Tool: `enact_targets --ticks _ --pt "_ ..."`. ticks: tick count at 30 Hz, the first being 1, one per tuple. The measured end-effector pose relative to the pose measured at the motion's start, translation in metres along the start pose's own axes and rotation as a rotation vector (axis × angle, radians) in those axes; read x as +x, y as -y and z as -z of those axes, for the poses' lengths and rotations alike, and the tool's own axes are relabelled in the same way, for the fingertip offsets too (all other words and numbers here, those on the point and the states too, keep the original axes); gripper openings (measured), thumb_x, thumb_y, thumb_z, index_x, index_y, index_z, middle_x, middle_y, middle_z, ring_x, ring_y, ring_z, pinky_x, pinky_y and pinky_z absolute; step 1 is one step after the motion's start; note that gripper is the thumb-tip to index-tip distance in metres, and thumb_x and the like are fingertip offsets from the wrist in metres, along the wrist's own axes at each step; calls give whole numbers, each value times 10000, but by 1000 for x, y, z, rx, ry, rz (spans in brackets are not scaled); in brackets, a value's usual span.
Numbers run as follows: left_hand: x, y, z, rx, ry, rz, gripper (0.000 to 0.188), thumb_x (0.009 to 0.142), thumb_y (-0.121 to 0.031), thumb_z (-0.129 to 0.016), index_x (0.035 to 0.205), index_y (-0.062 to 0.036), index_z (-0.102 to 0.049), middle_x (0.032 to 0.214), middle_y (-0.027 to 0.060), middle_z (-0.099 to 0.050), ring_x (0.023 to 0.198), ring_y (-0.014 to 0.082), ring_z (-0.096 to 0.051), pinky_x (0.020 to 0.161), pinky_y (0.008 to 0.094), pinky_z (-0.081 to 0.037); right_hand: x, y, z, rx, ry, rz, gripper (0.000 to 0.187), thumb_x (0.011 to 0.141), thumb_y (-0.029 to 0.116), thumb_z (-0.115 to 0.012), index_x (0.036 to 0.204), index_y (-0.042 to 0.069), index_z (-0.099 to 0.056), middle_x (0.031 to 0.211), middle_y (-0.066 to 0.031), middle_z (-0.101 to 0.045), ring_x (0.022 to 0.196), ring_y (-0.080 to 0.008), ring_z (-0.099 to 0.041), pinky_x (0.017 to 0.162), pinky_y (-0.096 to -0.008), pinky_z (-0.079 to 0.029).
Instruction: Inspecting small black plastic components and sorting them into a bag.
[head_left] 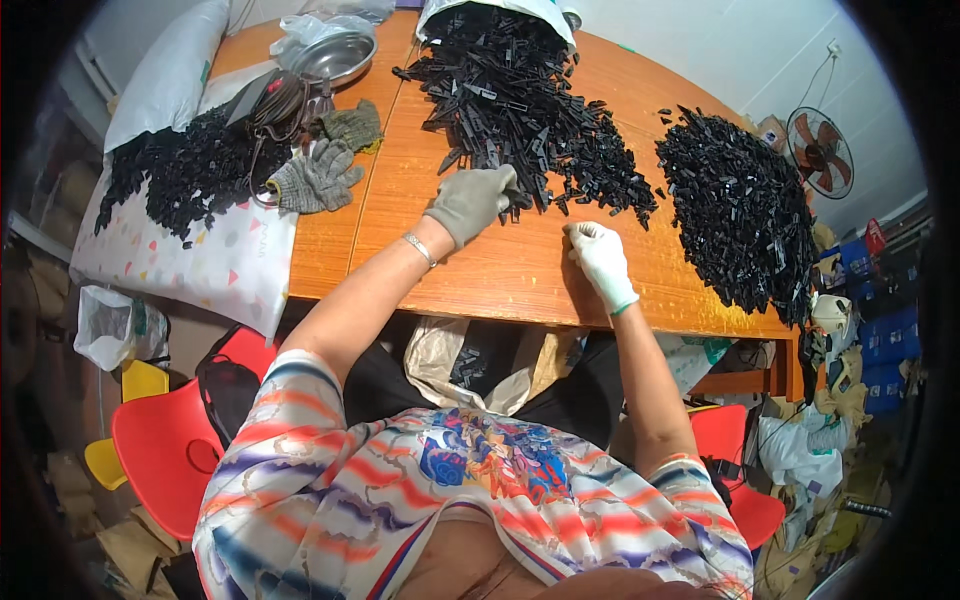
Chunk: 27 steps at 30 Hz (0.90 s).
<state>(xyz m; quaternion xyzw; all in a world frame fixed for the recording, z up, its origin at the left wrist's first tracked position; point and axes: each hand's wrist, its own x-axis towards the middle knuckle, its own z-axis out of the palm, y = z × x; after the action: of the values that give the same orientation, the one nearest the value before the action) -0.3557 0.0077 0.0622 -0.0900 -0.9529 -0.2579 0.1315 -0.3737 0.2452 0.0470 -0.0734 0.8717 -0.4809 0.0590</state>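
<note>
In the head view, a big heap of black pieces spreads over the orange wooden table and serves as the landmark here, spilling toward the person from the mouth of a white sack at its far end. The left hand, in a grey-coated glove, is at the heap's near edge with its fingers bent over the nearest pieces; whether it pinches one cannot be told. The right hand, in a white glove with dark fingertips, is just off the heap's near right side, fingers curled in toward the thumb; I cannot tell whether something small is between them. To the right of the heap, a second pile of black pieces reaches the table's edge. To its left lie a pair of grey knitted gloves, with a metal bowl beyond them, and farther left a third pile on a white patterned sheet, beside a full white bag. On the near side of the heap, below the table edge, an open bag contains more black pieces.
</note>
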Motion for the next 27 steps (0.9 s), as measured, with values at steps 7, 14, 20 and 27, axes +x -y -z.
enact_targets --ticks 7,14,20,27 --pt "-7 -11 14 64 -172 -161 201 793 -146 -657 974 -92 -591 941 94 -599 914 295 -582 763 401 -496 -25 5 -4 240 -38 -51 187 917 214 -610 886 30 -629 662 14 -572 570 -54 -489 525 -223 -395" --pt "-37 -24 25 -140 27 -229 211 840 -220 -597 992 -81 -547 884 119 -606 840 321 -619 703 423 -501 -42 72 -28 497 -98 189 213 883 89 -628 1073 -6 -620 935 -57 -668 799 -103 -604 753 -241 -484" --pt "-51 -30 15 -968 45 -11 266 775 -22 -654 1027 -13 -568 907 64 -637 817 125 -607 748 262 -504 -60 75 -38 507 -20 210 230 883 103 -641 1074 -21 -610 935 -66 -662 829 -104 -610 752 -241 -491" --pt "-62 -43 1 -1433 11 178 230 855 -109 -686 1047 -23 -592 936 24 -625 809 73 -573 714 209 -473 -81 75 -26 551 -34 186 203 899 113 -617 1061 -10 -609 858 -59 -684 653 -66 -561 603 -207 -457"
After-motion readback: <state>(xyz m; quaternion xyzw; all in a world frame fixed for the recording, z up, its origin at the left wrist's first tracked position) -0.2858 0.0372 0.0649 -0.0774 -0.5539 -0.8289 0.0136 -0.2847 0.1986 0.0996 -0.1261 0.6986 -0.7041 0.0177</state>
